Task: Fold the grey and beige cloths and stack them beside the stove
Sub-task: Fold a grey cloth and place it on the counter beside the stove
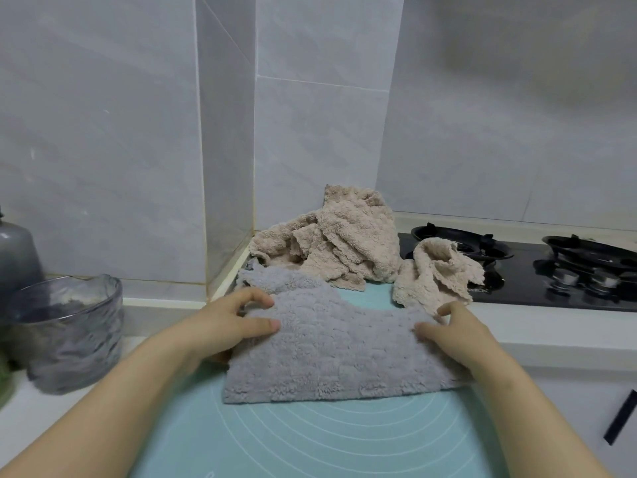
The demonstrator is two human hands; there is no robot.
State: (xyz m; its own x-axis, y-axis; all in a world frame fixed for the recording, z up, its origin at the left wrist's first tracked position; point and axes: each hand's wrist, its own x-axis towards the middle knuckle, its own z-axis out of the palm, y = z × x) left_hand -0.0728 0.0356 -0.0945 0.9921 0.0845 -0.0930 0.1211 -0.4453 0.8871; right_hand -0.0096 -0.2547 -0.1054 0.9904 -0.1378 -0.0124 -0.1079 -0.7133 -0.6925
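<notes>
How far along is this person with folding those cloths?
Early on. No folded stack shows beside the stove yet. In hand: the left hand and right hand pinch the grey cloth on the teal mat, apparently mid-fold. Left to do: the big beige heap in the corner and a smaller beige cloth lying partly on the stove, both crumpled.

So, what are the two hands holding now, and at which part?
Both hold the grey cloth: the left hand pinches its left edge, thumb on top, and the right hand pinches its right edge.
</notes>
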